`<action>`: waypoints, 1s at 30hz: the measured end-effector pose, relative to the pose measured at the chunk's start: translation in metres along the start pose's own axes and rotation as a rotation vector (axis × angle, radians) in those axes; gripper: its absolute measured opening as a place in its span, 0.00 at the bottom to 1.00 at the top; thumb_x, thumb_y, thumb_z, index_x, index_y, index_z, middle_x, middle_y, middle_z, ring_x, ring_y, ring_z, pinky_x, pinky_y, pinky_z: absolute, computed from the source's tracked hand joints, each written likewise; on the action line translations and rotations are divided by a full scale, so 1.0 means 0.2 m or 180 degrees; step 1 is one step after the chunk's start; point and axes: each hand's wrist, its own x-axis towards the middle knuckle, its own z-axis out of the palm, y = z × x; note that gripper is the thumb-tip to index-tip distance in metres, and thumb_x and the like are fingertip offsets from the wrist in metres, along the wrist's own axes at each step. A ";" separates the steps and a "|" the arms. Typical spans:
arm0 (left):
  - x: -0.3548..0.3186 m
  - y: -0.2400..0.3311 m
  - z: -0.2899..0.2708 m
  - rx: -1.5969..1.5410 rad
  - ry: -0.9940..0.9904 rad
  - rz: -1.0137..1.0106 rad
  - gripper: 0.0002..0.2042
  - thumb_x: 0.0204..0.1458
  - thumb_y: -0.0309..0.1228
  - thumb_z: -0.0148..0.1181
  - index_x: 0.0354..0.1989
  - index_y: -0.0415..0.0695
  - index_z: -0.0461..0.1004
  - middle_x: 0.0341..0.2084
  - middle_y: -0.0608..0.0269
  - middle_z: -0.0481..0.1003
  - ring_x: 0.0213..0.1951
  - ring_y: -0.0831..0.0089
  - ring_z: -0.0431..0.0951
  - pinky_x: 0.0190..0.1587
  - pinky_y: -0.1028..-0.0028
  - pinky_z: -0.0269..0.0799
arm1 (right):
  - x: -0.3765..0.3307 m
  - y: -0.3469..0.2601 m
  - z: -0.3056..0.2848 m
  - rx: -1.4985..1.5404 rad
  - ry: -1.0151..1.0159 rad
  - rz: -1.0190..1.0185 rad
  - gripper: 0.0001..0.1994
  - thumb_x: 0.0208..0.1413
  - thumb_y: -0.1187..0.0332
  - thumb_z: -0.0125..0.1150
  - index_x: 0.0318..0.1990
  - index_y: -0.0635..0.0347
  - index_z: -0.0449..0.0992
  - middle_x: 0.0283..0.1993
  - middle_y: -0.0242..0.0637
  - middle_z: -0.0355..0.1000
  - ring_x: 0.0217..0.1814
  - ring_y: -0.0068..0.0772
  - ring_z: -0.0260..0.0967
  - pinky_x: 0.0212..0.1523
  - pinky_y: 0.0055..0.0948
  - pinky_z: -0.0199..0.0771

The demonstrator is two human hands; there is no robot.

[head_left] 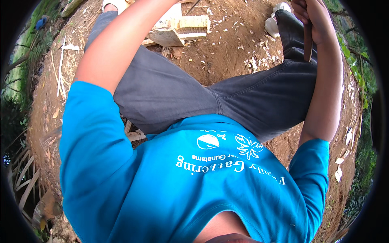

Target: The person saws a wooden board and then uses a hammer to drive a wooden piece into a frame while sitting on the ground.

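My right hand is at the upper right, fingers wrapped round a brown, stick-like handle. The handle's lower end sticks out below the fist, above my knee; its other end is beyond the picture's upper edge. My left forearm reaches up past the upper edge, so that hand is out of sight. Close to that arm, a pale wooden block with a rough, chipped face rests on other wood pieces. A thin dark strip slants above the block; its kind cannot be made out.
Wood chips lie scattered over the brown soil between my spread legs. My light-coloured shoes stand on the ground. Long pale strips lie at the left, and green plants border the ground. A blue object is at the far left.
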 end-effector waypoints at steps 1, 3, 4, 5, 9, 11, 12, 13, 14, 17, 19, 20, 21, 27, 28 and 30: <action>-0.05 0.04 -0.06 -0.0091 0.0239 -0.0138 0.13 0.66 0.38 0.59 0.47 0.41 0.70 0.33 0.63 0.75 0.37 0.71 0.76 0.43 0.67 0.73 | 0.00 0.00 0.00 0.0010 -0.0005 -0.0001 0.09 0.73 0.61 0.51 0.44 0.56 0.70 0.23 0.19 0.55 0.16 0.10 0.48 0.13 0.17 0.48; -0.18 0.07 -0.10 -0.0486 0.0611 -0.0443 0.11 0.67 0.37 0.59 0.45 0.42 0.69 0.31 0.68 0.73 0.33 0.78 0.73 0.38 0.73 0.71 | 0.03 0.01 -0.02 0.0037 -0.0182 0.0087 0.09 0.73 0.61 0.51 0.44 0.56 0.70 0.23 0.19 0.55 0.16 0.10 0.48 0.13 0.17 0.49; -0.22 0.07 -0.10 -0.0691 0.0793 -0.0595 0.11 0.67 0.37 0.59 0.44 0.43 0.69 0.30 0.70 0.72 0.31 0.81 0.71 0.35 0.76 0.71 | 0.03 0.02 -0.03 0.0046 -0.0266 0.0135 0.09 0.73 0.61 0.51 0.44 0.56 0.70 0.23 0.19 0.55 0.16 0.10 0.47 0.13 0.17 0.49; -0.27 0.06 -0.10 -0.0700 0.0919 -0.0521 0.10 0.67 0.37 0.59 0.44 0.43 0.69 0.30 0.70 0.72 0.30 0.82 0.71 0.34 0.77 0.70 | 0.02 0.01 -0.01 0.0068 -0.0261 0.0081 0.09 0.73 0.61 0.51 0.44 0.56 0.70 0.23 0.19 0.55 0.15 0.10 0.47 0.13 0.17 0.49; -0.32 -0.01 -0.10 -0.0666 0.1167 -0.0315 0.10 0.67 0.36 0.59 0.45 0.43 0.68 0.30 0.70 0.72 0.31 0.82 0.71 0.35 0.76 0.70 | 0.20 0.27 -0.25 0.2026 -0.0687 0.0827 0.09 0.74 0.61 0.51 0.45 0.55 0.70 0.23 0.19 0.54 0.15 0.10 0.47 0.13 0.18 0.49; -0.31 -0.08 -0.07 -0.0396 0.1417 -0.0089 0.10 0.67 0.35 0.59 0.46 0.43 0.68 0.31 0.70 0.72 0.33 0.81 0.71 0.37 0.75 0.70 | 0.28 0.41 -0.33 0.2802 -0.1214 0.1005 0.09 0.74 0.61 0.51 0.45 0.55 0.70 0.22 0.19 0.54 0.15 0.11 0.46 0.13 0.18 0.48; -0.33 -0.08 -0.08 -0.0451 0.1456 -0.0103 0.10 0.67 0.35 0.59 0.45 0.43 0.68 0.31 0.70 0.72 0.33 0.80 0.71 0.38 0.75 0.70 | 0.22 0.33 -0.19 0.2625 -0.1544 0.0750 0.09 0.74 0.61 0.51 0.45 0.55 0.70 0.22 0.19 0.54 0.15 0.11 0.46 0.13 0.18 0.48; -0.35 -0.08 -0.09 -0.0507 0.1494 -0.0116 0.10 0.67 0.35 0.59 0.45 0.43 0.68 0.31 0.70 0.71 0.34 0.80 0.71 0.39 0.74 0.70 | 0.11 0.24 -0.08 0.1526 -0.0940 0.0349 0.09 0.74 0.61 0.51 0.45 0.55 0.69 0.22 0.19 0.54 0.15 0.11 0.46 0.13 0.18 0.48; -0.36 -0.08 -0.09 -0.0569 0.1523 -0.0118 0.10 0.67 0.35 0.59 0.45 0.43 0.69 0.31 0.69 0.71 0.35 0.80 0.71 0.40 0.74 0.70 | -0.09 0.04 0.14 0.0325 -0.0286 0.0182 0.09 0.74 0.60 0.51 0.45 0.55 0.69 0.22 0.19 0.54 0.15 0.11 0.46 0.13 0.18 0.48; -0.35 0.01 -0.06 -0.0594 0.1516 -0.0288 0.10 0.67 0.37 0.58 0.44 0.42 0.69 0.31 0.68 0.71 0.35 0.78 0.71 0.40 0.73 0.70 | -0.18 -0.04 0.17 0.0114 -0.0145 -0.0162 0.09 0.74 0.61 0.50 0.45 0.55 0.70 0.23 0.20 0.54 0.15 0.11 0.46 0.14 0.18 0.48; -0.36 -0.01 -0.07 -0.0212 0.1556 -0.0116 0.11 0.67 0.38 0.58 0.44 0.42 0.69 0.31 0.67 0.71 0.35 0.76 0.71 0.40 0.71 0.70 | -0.28 -0.15 0.31 -0.0109 0.0009 -0.0689 0.10 0.75 0.60 0.50 0.46 0.56 0.70 0.23 0.20 0.55 0.16 0.11 0.46 0.14 0.18 0.48; -0.37 -0.01 -0.07 -0.0029 0.1564 -0.0020 0.12 0.67 0.38 0.58 0.44 0.42 0.69 0.31 0.66 0.70 0.35 0.76 0.71 0.40 0.70 0.70 | -0.29 -0.17 0.35 -0.0236 -0.0047 -0.0851 0.10 0.75 0.59 0.50 0.47 0.56 0.70 0.24 0.19 0.55 0.16 0.11 0.47 0.15 0.18 0.48; -0.37 -0.01 -0.07 -0.0076 0.1518 -0.0052 0.12 0.67 0.39 0.58 0.44 0.42 0.69 0.30 0.66 0.70 0.35 0.75 0.71 0.40 0.69 0.70 | -0.31 -0.18 0.38 -0.0360 -0.0099 -0.1015 0.11 0.75 0.59 0.50 0.47 0.56 0.70 0.24 0.19 0.55 0.17 0.11 0.47 0.15 0.18 0.48; -0.40 0.03 -0.09 0.0108 0.1358 -0.0148 0.11 0.66 0.38 0.58 0.40 0.42 0.69 0.28 0.66 0.70 0.32 0.74 0.71 0.38 0.68 0.70 | -0.21 -0.11 0.45 -0.1572 -0.1279 -0.1262 0.15 0.75 0.55 0.50 0.47 0.58 0.73 0.25 0.18 0.55 0.21 0.11 0.52 0.21 0.19 0.54; -0.42 0.03 -0.12 -0.0102 0.1253 -0.0237 0.11 0.66 0.38 0.58 0.39 0.42 0.69 0.27 0.66 0.70 0.32 0.74 0.71 0.38 0.68 0.70 | -0.24 -0.10 0.43 -0.1249 -0.0942 -0.1263 0.14 0.75 0.56 0.50 0.47 0.58 0.73 0.25 0.18 0.55 0.20 0.11 0.50 0.19 0.19 0.53; -0.39 0.06 -0.11 -0.0391 0.1131 -0.0237 0.11 0.66 0.38 0.58 0.38 0.42 0.69 0.27 0.66 0.70 0.31 0.74 0.71 0.37 0.68 0.69 | -0.34 -0.21 0.44 -0.0926 -0.0449 -0.1130 0.14 0.75 0.57 0.50 0.47 0.58 0.72 0.23 0.19 0.54 0.18 0.11 0.48 0.17 0.18 0.51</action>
